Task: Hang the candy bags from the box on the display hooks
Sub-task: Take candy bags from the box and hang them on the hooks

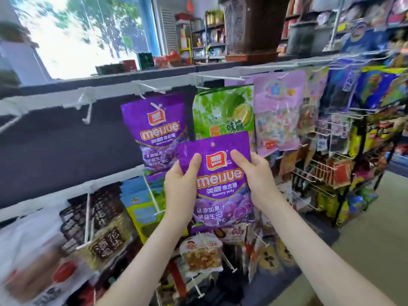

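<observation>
Plainly held the bag (220, 188) in both hands, upright and face out, in front of the rack and below its top rail (110, 93). Pinched the left edge with the left hand (180, 191), thumb laid on the front beside the red logo, the other fingers hidden behind the foil. Pinched the right edge the same way with the right hand (259, 180), thumb across the front. Had both sets of fingers clamped on the bag, none spread or free. Ran the long axis top to bottom, with the hole (212, 144) at the top middle, above the two thumbs and between them, uncovered. Found the hook (154, 86) that carried a matching hung bag (154, 129) up and to the left of that hole, apart from it, its tip pointing out toward the camera. Found a bare hook (87, 113) farther left on the same rail, well apart. Overlapped the lower right corner of the hung bag and the bottom of the green bag (223, 111) with the held one, though could not tell touching from merely in front. Judged the left hand the nearer of the two to either hook. Judged the coming move to turn on the hole: lift it up and leftward to the height of the tip, square the bag's face to the hook, then push away along the hook's length. Judged a tilt of the top edge the likeliest way to miss so small a hole.
</observation>
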A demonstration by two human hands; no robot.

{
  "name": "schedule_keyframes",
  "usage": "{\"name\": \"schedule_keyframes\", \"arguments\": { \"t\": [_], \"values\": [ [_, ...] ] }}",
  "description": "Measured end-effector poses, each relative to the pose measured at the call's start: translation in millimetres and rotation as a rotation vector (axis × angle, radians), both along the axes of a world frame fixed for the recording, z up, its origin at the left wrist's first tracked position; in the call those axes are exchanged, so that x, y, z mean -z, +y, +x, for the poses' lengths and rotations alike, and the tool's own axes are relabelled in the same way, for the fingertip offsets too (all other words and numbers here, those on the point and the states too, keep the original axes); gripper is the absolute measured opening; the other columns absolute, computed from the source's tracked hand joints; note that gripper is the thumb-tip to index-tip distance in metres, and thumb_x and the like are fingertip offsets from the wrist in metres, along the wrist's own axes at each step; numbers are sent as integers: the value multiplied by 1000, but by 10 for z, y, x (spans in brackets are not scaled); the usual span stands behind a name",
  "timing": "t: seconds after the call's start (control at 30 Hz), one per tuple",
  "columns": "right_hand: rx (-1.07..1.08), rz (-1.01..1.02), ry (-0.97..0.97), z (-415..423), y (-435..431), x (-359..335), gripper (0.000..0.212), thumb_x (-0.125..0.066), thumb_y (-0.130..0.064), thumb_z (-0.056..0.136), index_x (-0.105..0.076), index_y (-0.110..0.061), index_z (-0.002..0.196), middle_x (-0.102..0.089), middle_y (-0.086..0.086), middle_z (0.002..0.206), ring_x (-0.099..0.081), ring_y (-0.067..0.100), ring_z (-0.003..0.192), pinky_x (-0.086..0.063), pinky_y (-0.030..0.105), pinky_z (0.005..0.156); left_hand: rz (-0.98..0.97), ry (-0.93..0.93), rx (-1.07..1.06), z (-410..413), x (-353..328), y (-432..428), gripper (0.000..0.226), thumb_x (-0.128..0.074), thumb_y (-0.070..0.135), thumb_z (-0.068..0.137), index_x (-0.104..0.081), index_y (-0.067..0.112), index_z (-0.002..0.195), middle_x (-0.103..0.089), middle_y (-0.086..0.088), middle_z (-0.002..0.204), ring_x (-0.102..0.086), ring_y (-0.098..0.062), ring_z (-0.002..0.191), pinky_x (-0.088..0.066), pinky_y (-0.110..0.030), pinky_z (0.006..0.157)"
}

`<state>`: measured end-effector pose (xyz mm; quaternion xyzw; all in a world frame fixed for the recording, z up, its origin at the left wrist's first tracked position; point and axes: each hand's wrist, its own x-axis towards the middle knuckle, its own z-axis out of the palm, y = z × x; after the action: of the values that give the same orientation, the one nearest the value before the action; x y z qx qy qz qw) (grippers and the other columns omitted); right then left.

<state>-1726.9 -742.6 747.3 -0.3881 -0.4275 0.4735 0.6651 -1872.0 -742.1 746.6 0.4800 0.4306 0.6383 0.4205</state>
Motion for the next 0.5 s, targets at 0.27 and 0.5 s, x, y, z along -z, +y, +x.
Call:
{"name": "schedule_keyframes", "arguments": {
  "t": [0.27, 0.5],
  "values": [
    [-148, 80, -63, -521, 401, -532, 6, -62, -19, 88, -68, -16, 88, -74, 2, 77, -69, 15, 66, -53, 25, 59, 61, 6, -212, -481, -481, 194, 22, -67, 44, 83, -68, 23, 77, -74, -5, 80, -71, -28, 78, -56, -55, 76],
    [-178, 102, -80, -683, 575, -762, 6, -63, -23, 88, -68, -18, 88, -74, 3, 77, -70, 17, 67, -58, 31, 66, 92, 20, -278, -609, -691, 310, 19, -65, 40, 87, -68, 21, 82, -74, -5, 80, -72, -25, 76, -58, -51, 75]
  ]
}}
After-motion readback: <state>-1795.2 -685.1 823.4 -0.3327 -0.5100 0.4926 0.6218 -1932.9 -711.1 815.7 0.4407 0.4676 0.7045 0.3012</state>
